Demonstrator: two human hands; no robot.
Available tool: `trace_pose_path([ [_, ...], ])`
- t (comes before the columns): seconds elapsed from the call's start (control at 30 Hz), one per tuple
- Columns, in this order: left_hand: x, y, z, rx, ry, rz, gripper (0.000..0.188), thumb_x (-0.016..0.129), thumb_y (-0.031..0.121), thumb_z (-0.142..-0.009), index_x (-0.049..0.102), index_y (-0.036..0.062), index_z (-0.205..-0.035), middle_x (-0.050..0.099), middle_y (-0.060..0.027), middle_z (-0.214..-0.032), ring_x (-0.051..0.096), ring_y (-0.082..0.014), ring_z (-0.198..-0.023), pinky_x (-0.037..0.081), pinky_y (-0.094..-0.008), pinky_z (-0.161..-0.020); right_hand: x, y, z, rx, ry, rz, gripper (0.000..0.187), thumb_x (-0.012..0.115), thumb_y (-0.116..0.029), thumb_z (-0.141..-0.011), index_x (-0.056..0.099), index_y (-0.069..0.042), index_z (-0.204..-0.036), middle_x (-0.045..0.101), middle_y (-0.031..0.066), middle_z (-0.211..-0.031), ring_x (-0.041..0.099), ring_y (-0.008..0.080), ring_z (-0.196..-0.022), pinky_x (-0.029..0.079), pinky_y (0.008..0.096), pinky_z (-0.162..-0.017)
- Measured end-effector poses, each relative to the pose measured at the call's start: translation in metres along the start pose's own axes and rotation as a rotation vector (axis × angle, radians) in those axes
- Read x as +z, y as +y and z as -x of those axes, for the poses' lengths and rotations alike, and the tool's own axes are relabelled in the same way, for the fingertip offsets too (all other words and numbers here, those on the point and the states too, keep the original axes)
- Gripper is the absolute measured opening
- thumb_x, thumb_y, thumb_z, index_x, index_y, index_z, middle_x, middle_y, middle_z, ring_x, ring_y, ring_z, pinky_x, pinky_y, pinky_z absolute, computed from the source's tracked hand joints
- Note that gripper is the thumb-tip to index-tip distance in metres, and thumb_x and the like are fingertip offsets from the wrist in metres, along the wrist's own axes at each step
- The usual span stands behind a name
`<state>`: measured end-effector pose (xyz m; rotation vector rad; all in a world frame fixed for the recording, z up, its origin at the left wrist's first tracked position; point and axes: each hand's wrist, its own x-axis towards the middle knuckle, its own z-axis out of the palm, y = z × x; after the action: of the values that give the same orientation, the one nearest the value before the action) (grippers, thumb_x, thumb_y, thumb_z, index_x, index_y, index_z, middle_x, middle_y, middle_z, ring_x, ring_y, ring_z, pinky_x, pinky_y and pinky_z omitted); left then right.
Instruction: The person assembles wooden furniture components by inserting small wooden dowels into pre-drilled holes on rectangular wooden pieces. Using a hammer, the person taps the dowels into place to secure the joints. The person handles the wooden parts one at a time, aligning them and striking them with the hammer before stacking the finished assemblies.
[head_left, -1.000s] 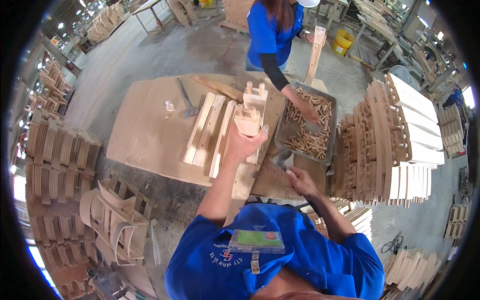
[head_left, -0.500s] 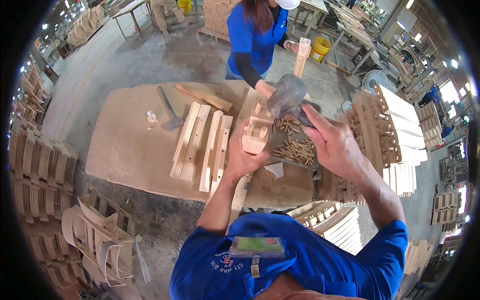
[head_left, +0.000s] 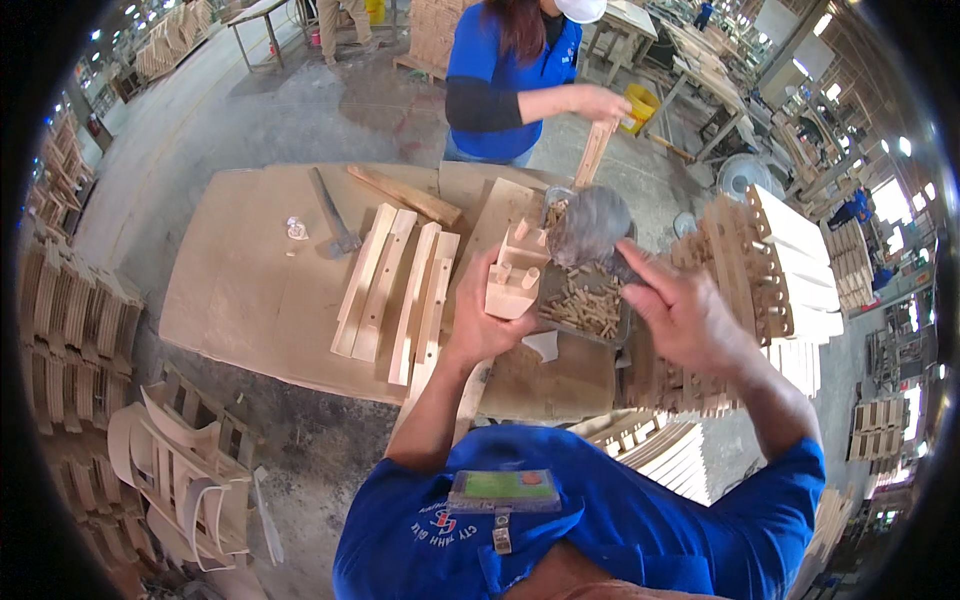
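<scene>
My left hand (head_left: 482, 308) grips a pale wooden chair part (head_left: 511, 302), held up on end with several dowels standing out of its top. In my right hand (head_left: 690, 305) is a mallet, its dark, worn head (head_left: 592, 228) just right of the wooden part and apart from the dowels. Below the mallet head lies a tray (head_left: 625, 325) of loose dowels (head_left: 585, 303), partly hidden by it. Left of my left hand, several slotted wooden rails (head_left: 388, 285) lie side by side on the cardboard-covered table (head_left: 240, 280).
A hammer (head_left: 332, 215) and a wooden bar (head_left: 405, 195) lie at the table's far side. Across the table a co-worker (head_left: 495, 90) in blue holds a wooden piece (head_left: 595, 152). Stacked wooden parts (head_left: 735, 260) rise on the right; curved wooden frames (head_left: 185, 470) stand at lower left.
My right hand and the mallet have shifted right, away from the dowels in the held part. The co-worker's arm has drawn back from the table to the upright wooden piece.
</scene>
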<state>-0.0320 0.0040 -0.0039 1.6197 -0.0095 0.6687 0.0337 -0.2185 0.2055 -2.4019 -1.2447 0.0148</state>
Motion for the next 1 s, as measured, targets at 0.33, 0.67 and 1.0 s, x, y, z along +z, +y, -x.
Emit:
trace_pose_path([
  [0.33,0.001,-0.005,0.004,0.060,0.034,-0.046,0.066,0.079,0.008,-0.070,0.055,0.0009,-0.132,0.064,-0.0105,-0.117,0.062,-0.0180,-0.107,0.052,-0.0344,-0.094,-0.009,-0.006,-0.029,-0.239,0.374,-0.505,0.052,0.058,-0.014,-0.108,0.044,0.002,-0.156,0.067,0.0025,-0.088,0.058,0.0088,-0.073,0.046,0.0257,-0.064],
  [0.67,-0.006,-0.004,0.005,0.039,0.006,-0.057,0.067,0.078,0.008,-0.072,0.055,0.0013,-0.134,0.065,-0.0107,-0.116,0.063,-0.0192,-0.107,0.052,-0.0354,-0.095,-0.044,-0.042,-0.039,0.027,0.053,-0.434,0.045,0.062,-0.013,-0.105,0.056,-0.001,-0.148,0.076,0.0088,-0.100,0.063,0.0142,-0.074,0.050,0.0315,-0.064],
  [1.0,-0.009,-0.006,0.001,0.019,0.008,-0.028,0.070,0.078,0.008,-0.073,0.053,-0.0002,-0.137,0.066,-0.0112,-0.118,0.063,-0.0191,-0.108,0.052,-0.0350,-0.095,-0.017,-0.031,-0.045,-0.022,-0.187,-0.037,0.042,0.057,-0.010,-0.106,0.057,0.002,-0.146,0.068,0.0050,-0.088,0.059,0.0105,-0.069,0.048,0.0275,-0.064],
])
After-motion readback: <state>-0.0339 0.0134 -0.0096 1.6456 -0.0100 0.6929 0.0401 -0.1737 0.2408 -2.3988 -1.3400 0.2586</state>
